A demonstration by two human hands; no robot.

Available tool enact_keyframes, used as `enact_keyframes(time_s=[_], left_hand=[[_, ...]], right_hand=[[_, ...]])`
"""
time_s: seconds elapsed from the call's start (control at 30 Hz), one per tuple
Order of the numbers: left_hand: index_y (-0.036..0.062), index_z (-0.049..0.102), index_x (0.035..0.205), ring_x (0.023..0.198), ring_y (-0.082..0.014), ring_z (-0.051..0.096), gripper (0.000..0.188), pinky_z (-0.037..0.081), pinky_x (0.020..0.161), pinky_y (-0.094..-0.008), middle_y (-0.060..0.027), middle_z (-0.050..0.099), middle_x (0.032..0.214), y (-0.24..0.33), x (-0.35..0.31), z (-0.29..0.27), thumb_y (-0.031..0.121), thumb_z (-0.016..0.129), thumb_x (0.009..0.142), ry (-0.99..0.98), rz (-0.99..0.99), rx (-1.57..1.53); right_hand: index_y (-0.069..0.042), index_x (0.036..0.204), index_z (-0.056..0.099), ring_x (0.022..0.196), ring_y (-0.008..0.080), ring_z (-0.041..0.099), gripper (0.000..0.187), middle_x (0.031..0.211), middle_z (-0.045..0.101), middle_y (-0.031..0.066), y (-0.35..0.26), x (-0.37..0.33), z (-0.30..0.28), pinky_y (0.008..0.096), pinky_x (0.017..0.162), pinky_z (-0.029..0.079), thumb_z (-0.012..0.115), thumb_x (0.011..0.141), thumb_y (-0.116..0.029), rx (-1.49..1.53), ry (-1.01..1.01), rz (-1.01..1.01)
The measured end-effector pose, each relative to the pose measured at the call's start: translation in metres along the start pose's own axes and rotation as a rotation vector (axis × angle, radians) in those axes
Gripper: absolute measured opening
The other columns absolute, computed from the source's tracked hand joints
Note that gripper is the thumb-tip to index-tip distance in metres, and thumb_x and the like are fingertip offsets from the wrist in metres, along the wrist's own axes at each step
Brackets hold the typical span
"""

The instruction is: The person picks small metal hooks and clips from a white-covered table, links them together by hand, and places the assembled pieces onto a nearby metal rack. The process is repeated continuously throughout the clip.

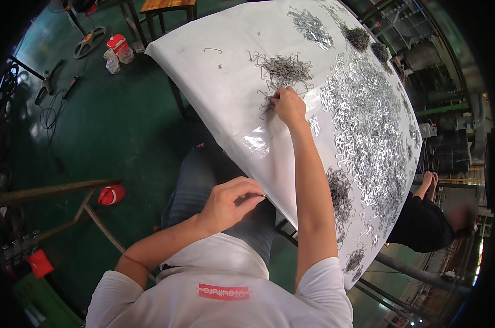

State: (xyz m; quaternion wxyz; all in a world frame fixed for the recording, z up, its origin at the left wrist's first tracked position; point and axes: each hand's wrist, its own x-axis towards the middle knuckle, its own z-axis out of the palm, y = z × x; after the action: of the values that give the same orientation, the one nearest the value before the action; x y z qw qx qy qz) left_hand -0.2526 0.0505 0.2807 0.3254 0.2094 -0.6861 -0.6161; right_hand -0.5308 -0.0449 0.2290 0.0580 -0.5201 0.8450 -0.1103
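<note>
Thin dark metal wire hooks lie in a tangled pile [286,70] on the white-covered table [236,87]. At the near edge of that pile my right hand [289,106] is closed, its thumb and fingers pinched on a wire hook [265,104]. Over my lap, by the table's near edge, my left hand [231,203] is closed too, thumb against forefinger. A tiny pale tip shows at those fingertips, too small to name. A broad spread of shiny silver hooks [367,136] covers the table's right side.
Further dark piles [340,197] lie near my right forearm and at the far end. A single bent wire [213,50] rests apart. Beyond the right edge sits another person [428,221] in black. A wooden stool [168,6] and red container [117,42] stand on the green floor.
</note>
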Motion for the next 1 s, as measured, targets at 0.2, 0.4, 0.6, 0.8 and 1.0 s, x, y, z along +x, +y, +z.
enact_keyframes(time_s=[0.2, 0.4, 0.6, 0.8, 1.0], left_hand=[[0.0024, 0.067, 0.093, 0.074, -0.0161, 0.064, 0.014, 0.053, 0.062, -0.0261, -0.0072, 0.067, 0.086, -0.003, -0.001, -0.002, -0.001, 0.069, 0.080, 0.004, 0.059, 0.095], [0.0034, 0.067, 0.090, 0.073, -0.0191, 0.064, 0.015, 0.050, 0.059, -0.0277, -0.0070, 0.069, 0.085, -0.004, -0.005, 0.000, -0.002, 0.071, 0.077, 0.036, 0.082, 0.137], [0.0027, 0.068, 0.091, 0.070, -0.0145, 0.062, 0.016, 0.049, 0.062, -0.0249, -0.0070, 0.069, 0.086, -0.003, -0.010, 0.007, -0.004, 0.070, 0.076, 0.011, 0.089, 0.154], [0.0033, 0.067, 0.094, 0.072, -0.0182, 0.063, 0.019, 0.050, 0.061, -0.0273, -0.0062, 0.068, 0.086, 0.002, -0.011, 0.018, -0.004, 0.070, 0.076, 0.003, 0.134, 0.142], [0.0037, 0.067, 0.097, 0.075, -0.0185, 0.064, 0.022, 0.052, 0.063, -0.0282, -0.0067, 0.068, 0.087, 0.004, -0.011, 0.028, -0.005, 0.070, 0.076, -0.023, 0.134, 0.150]], right_hand=[[-0.004, 0.094, 0.063, 0.080, 0.0264, 0.066, 0.011, 0.093, 0.067, 0.0116, 0.002, -0.042, -0.009, 0.0361, 0.068, 0.051, 0.063, 0.086, -0.011, 0.436, 0.176, 0.086], [0.002, 0.094, 0.062, 0.075, 0.0126, 0.064, 0.014, 0.086, 0.064, 0.0060, -0.015, -0.144, -0.040, 0.0240, 0.060, 0.046, 0.063, 0.089, -0.010, 1.272, 0.057, 0.352], [0.000, 0.091, 0.063, 0.076, 0.0099, 0.057, 0.012, 0.091, 0.062, 0.0050, -0.044, -0.240, -0.069, 0.0218, 0.062, 0.043, 0.066, 0.087, -0.011, 1.570, 0.033, 0.482], [-0.003, 0.087, 0.061, 0.089, 0.0092, 0.050, 0.004, 0.100, 0.053, 0.0005, -0.053, -0.273, -0.065, 0.0235, 0.079, 0.040, 0.065, 0.086, -0.004, 1.689, 0.037, 0.380], [-0.002, 0.086, 0.062, 0.089, 0.0098, 0.050, 0.003, 0.100, 0.051, 0.0015, -0.057, -0.275, -0.059, 0.0238, 0.078, 0.041, 0.065, 0.086, -0.003, 1.627, 0.214, 0.371]])
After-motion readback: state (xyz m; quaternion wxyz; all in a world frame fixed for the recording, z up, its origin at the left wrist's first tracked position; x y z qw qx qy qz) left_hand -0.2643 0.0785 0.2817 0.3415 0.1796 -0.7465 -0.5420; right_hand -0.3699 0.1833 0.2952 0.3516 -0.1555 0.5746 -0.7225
